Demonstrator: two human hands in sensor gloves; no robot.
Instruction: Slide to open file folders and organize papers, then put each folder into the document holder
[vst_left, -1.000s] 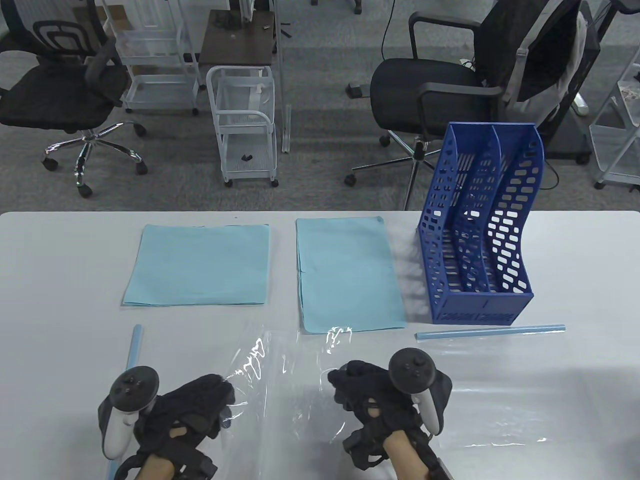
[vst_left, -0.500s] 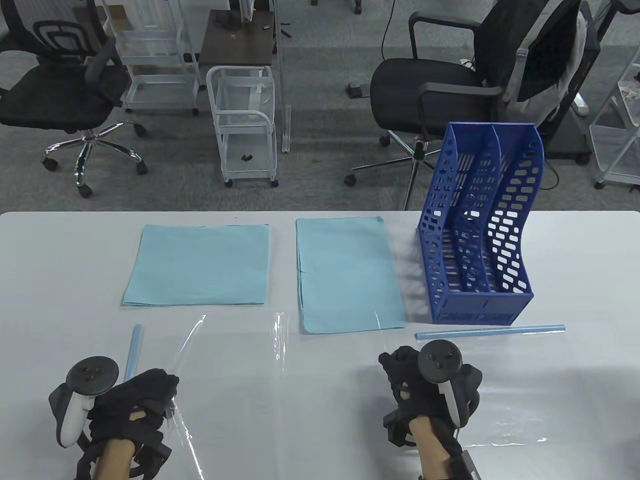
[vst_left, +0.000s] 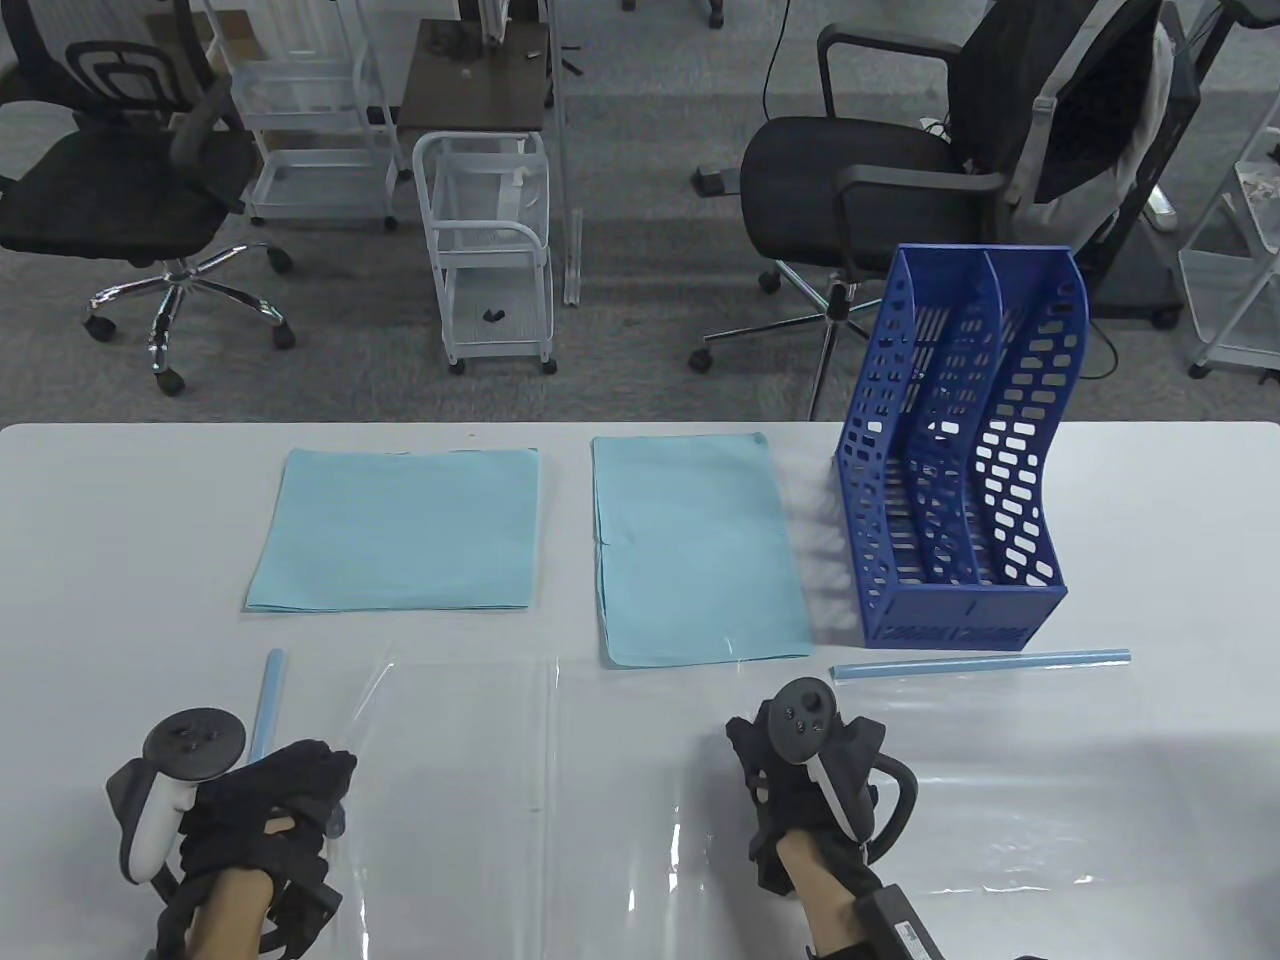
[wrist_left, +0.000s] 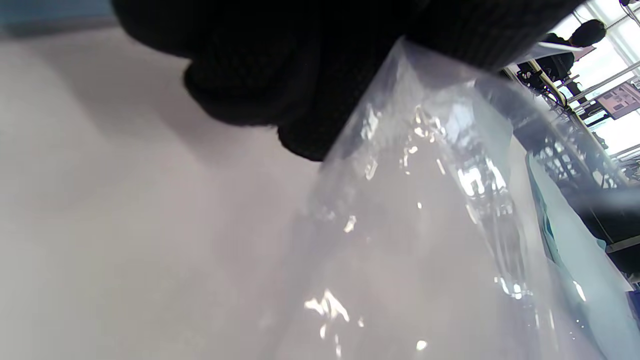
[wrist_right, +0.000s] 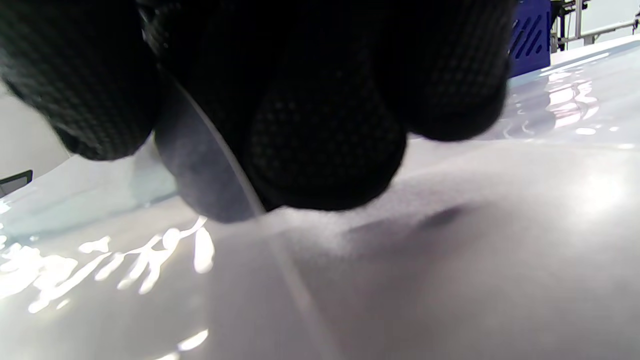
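The clear folder (vst_left: 520, 800) now lies spread open and nearly flat on the bench (vst_left: 100, 520), stretched between the two hands; a second ago it was bunched and wrinkled between them. The left hand (vst_left: 270, 810) has drawn outward to the folder's left edge and pinches that edge, the plastic rising up into its curled fingers in the left wrist view. The right hand (vst_left: 800, 780) has moved out to the right and sits on the folder's other leaf; its fingers (wrist_right: 325, 140) are curled with a thin clear edge running up between them, so it appears to grip that leaf.

By my reading the folder is opened out and ready to take papers. Just beyond the right hand lies one blue sheet stack (vst_left: 700, 550), and beyond the left hand, further off, a second stack (vst_left: 395, 530). One blue slide bar (vst_left: 980, 664) lies beyond and to the right of the right hand; another (vst_left: 265, 700) is just beside the left hand. The blue document holder (vst_left: 960, 450) stands well beyond the right hand, with no folder in it.
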